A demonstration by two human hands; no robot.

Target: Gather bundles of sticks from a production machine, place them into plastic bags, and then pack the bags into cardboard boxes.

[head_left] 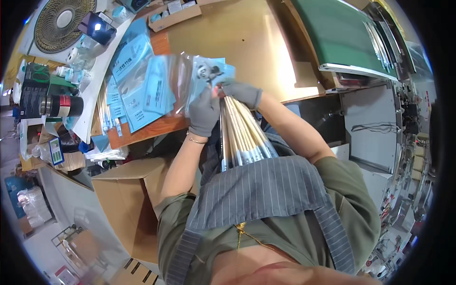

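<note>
Both of my hands wear grey gloves and meet in front of my chest. A fan of wrapped chopsticks (244, 130) hangs from between them, pale sticks with blue lower ends resting against my striped apron (261, 190). My left hand (204, 113) is closed on the near edge of a clear and blue plastic bag (192, 78) with a dark printed figure. Curled over the top of the chopsticks is my right hand (244, 95), its fingertips near the left thumb. Blur and overlap hide exactly how the fingertips grip and whether the chopsticks are inside the bag.
Flat blue printed bags (147, 90) overlap on the table's left, beside loose wrapped chopsticks (105, 109). Farther left stand a dark thermos (61, 105) and a fan (61, 21). An open cardboard box (121, 183) is below the table edge. A green-topped surface (337, 35) lies far right.
</note>
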